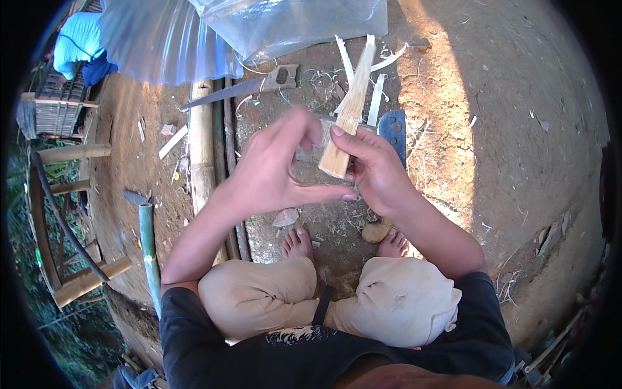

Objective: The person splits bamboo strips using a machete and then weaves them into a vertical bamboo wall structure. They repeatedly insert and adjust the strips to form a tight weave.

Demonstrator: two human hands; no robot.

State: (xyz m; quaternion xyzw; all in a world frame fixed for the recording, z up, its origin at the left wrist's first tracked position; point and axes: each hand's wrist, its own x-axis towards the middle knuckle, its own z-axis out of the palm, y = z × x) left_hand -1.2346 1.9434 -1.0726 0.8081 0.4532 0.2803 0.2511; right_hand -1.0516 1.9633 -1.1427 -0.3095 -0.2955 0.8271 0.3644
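A pale, flat piece of split wood [354, 107], wide at its near end and narrowing at the far end, slants upward in my right hand [376, 162]. The thumb lies on its face near the wide end and the fingers wrap behind it. Left of it, my left hand [272, 165] is raised with thumb and fingers spread in a C shape, holding nothing; its fingers are slightly blurred. Just beyond my right hand lies a flat blue piece with holes [392, 133], partly hidden. Thin pale wood strips [377, 97] are scattered behind the held piece.
A handsaw [246, 87] lies on the dirt beyond my left hand. A bamboo pole [202, 155] and darker poles run along my left. Plastic sheeting [298, 29] covers the far ground. A green bamboo length [149, 253] and a wooden frame [78, 220] are farther left. A person in blue [81, 45] bends at far left.
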